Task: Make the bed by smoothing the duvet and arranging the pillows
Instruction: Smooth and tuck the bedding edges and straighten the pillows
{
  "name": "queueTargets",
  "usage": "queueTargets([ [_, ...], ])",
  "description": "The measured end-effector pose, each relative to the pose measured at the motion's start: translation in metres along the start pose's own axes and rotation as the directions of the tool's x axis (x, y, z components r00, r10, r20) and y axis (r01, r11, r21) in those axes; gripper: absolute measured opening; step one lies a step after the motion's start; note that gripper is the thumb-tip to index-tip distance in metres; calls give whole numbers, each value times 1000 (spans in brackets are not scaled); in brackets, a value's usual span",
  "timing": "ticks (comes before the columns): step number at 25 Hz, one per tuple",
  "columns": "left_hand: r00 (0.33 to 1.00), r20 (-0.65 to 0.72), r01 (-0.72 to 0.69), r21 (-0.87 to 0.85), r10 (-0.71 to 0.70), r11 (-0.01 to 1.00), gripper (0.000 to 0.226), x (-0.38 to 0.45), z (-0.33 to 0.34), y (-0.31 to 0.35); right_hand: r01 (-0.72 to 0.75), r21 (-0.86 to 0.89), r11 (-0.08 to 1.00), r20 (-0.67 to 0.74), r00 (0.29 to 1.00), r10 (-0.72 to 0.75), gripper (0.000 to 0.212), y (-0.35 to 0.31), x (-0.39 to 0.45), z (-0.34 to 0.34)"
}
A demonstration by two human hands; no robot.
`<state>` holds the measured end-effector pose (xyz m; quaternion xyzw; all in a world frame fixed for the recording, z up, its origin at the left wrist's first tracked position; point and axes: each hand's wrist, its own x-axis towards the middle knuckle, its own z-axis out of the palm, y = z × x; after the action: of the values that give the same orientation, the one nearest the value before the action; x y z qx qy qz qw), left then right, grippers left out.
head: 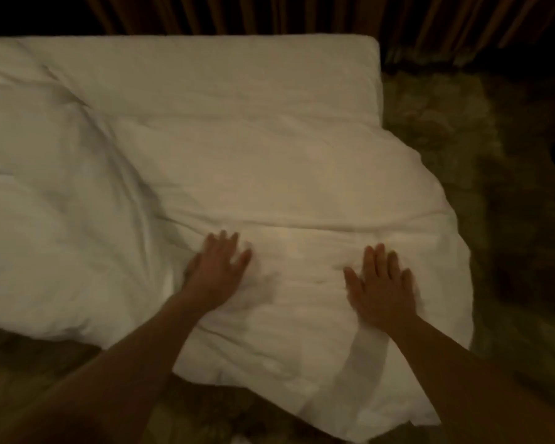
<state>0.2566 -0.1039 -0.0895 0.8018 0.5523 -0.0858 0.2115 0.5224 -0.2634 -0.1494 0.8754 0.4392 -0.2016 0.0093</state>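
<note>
A white duvet (253, 174) covers the bed, creased and rumpled on its left half, with a long fold running across just beyond my fingers. Its near right corner hangs over the bed's edge toward the floor. My left hand (217, 272) lies flat on the duvet, fingers apart, palm down. My right hand (380, 285) presses flat on the duvet about a forearm's length to the right, fingers spread. Neither hand grips the fabric. No pillows are in view. The picture is dim and slightly blurred.
The bare mattress top (205, 65) shows beyond the duvet, ending at a corner at the upper right. Striped curtains (302, 14) hang behind the bed. A mottled dark carpet (494, 187) lies to the right and below the bed.
</note>
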Motion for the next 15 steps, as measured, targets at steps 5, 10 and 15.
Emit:
queueTargets([
  [5, 983, -82, -158, 77, 164, 984, 97, -56, -110, -37, 201, 149, 968, 26, 978, -207, 81, -165, -52, -111],
  [10, 986, -150, -59, 135, 79, 989, 119, -94, -249, -174, 267, 256, 929, -5, 962, -274, 84, -338, -131, -181],
  [15, 980, -197, -8, 120, 32, 993, 123, -104, -333, -279, 147, 223, 964, 14, 988, -154, 93, -430, -150, -205],
])
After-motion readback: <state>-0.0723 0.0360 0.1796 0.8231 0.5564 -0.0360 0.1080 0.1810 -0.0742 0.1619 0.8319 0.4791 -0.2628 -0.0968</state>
